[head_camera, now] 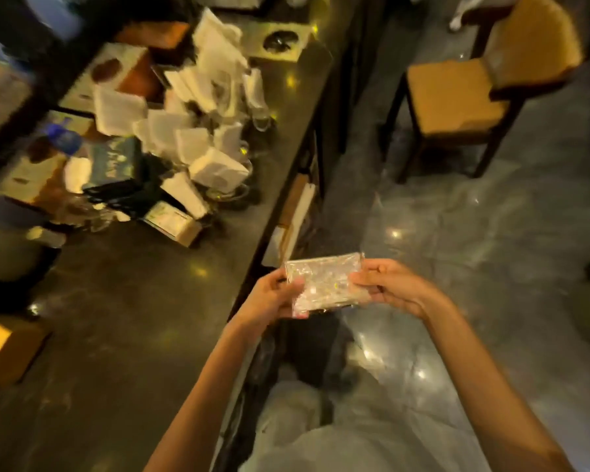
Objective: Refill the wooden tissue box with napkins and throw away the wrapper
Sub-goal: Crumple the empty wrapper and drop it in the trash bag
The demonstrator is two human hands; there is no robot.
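Observation:
A crinkled clear plastic wrapper (324,284) is stretched flat between both hands, just past the right edge of the dark counter (133,318). My left hand (275,296) pinches its left side and my right hand (385,284) pinches its right side. On the counter farther back, a wooden tissue box (172,221) lies near a heap of white napkin packs (198,131). The whole view is blurred.
A blue-capped bottle (62,136), a dark box (116,161) and other wooden boxes (113,73) crowd the counter's far left. A wooden chair with a tan cushion (457,100) stands on the glossy grey floor at upper right. A yellowish box (7,349) sits at the left edge.

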